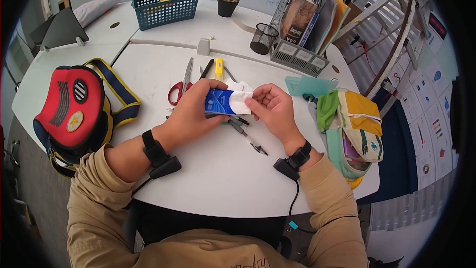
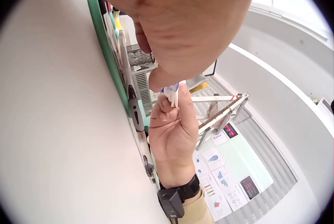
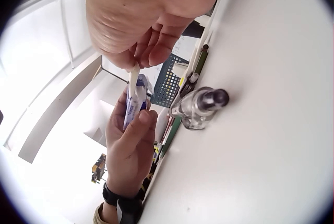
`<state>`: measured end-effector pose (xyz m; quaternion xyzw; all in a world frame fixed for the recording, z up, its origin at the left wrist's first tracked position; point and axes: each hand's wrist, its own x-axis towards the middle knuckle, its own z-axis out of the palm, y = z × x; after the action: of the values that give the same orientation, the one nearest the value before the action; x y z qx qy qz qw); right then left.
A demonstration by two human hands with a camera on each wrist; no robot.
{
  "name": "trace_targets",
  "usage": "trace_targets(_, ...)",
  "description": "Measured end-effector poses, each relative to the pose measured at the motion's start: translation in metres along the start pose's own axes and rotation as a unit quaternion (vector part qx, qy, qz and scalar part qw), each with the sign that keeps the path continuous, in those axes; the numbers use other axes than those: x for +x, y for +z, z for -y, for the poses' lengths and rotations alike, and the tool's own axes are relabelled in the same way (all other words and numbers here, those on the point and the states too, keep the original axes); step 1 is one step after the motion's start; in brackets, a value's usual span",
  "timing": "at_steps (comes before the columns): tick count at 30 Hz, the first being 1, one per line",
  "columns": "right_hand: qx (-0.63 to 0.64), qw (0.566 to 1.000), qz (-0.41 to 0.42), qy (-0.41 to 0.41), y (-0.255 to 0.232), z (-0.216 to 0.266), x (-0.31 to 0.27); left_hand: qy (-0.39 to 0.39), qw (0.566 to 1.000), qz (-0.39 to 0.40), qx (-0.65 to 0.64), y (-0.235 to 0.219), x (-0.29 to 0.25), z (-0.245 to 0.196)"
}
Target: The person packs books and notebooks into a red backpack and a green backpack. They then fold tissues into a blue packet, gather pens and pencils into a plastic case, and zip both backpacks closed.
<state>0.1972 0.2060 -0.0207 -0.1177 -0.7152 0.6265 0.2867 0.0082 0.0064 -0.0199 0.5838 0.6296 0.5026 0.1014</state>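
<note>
Above the middle of the table, the left hand (image 1: 191, 109) grips a blue tissue packet (image 1: 216, 101) between thumb and fingers. White tissue (image 1: 241, 103) sticks out of its right end, pinched by the right hand (image 1: 275, 110) between thumb and forefinger. In the right wrist view the packet (image 3: 136, 101) lies in the left hand (image 3: 128, 143), its tissue end at the right hand's fingertips. Beneath the hands lie red-handled scissors (image 1: 182, 85), a yellow highlighter (image 1: 219, 69) and several pens (image 1: 245, 135), partly hidden.
A red bag (image 1: 69, 111) is at the left, a colourful small backpack (image 1: 349, 129) at the right. Toward the back are a teal basket (image 1: 166, 14), a plant pot (image 1: 227, 6), a mesh pen cup (image 1: 263, 38) and a grey file rack (image 1: 299, 59).
</note>
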Motion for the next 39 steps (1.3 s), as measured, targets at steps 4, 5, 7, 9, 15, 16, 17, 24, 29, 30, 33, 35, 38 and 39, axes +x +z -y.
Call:
trace_targets(4,0.001,1.000,0.008,0.025,0.009,0.009,-0.004,0.003,1.000,0.000,-0.003,0.000,0.000,-0.005)
trace_targets(5,-0.003,1.000,0.014,0.027,0.010,0.008,-0.004,-0.003,1.000,0.003,-0.006,-0.001,0.000,-0.007)
trace_targets(7,-0.007,0.999,0.025,0.035,0.009,0.007,-0.004,-0.015,1.000,0.010,-0.013,-0.001,0.000,-0.009)
trace_targets(9,-0.007,0.998,0.035,0.049,0.005,0.007,-0.005,-0.008,1.000,0.000,-0.005,0.000,-0.001,-0.008)
trace_targets(15,0.010,0.998,0.059,0.019,0.003,0.007,-0.006,-0.002,1.000,-0.010,-0.021,-0.001,0.000,-0.007)
trace_targets(16,0.011,0.998,0.061,0.006,0.005,0.005,-0.005,0.005,1.000,-0.009,-0.020,-0.001,0.000,-0.006)
trace_targets(17,0.011,0.998,0.063,-0.008,0.006,0.001,-0.005,0.004,1.000,-0.006,-0.024,0.000,0.000,-0.006)
trace_targets(24,-0.056,0.995,0.074,-0.026,0.003,0.001,-0.006,0.003,0.999,0.023,-0.029,0.000,0.000,-0.013)
trace_targets(29,-0.037,0.996,0.041,-0.068,0.016,0.006,-0.006,0.025,0.998,0.034,-0.037,0.002,0.000,-0.010)
trace_targets(30,-0.024,0.996,0.024,-0.079,0.019,0.007,-0.006,0.023,0.998,0.032,-0.057,0.003,0.000,-0.008)
trace_targets(33,0.035,0.998,0.050,-0.014,0.011,0.003,-0.004,0.034,0.997,0.009,-0.074,0.006,0.002,0.000)
trace_targets(35,0.014,0.997,0.073,0.003,0.004,0.000,-0.006,0.043,0.997,0.001,-0.059,0.005,0.002,0.001)
trace_targets(38,0.004,0.997,0.079,0.014,0.007,0.005,-0.010,0.028,0.998,0.005,-0.048,0.002,0.000,-0.005)
trace_targets(39,0.004,0.997,0.077,0.016,0.009,0.008,-0.011,0.011,0.998,0.005,-0.067,0.003,0.000,-0.004)
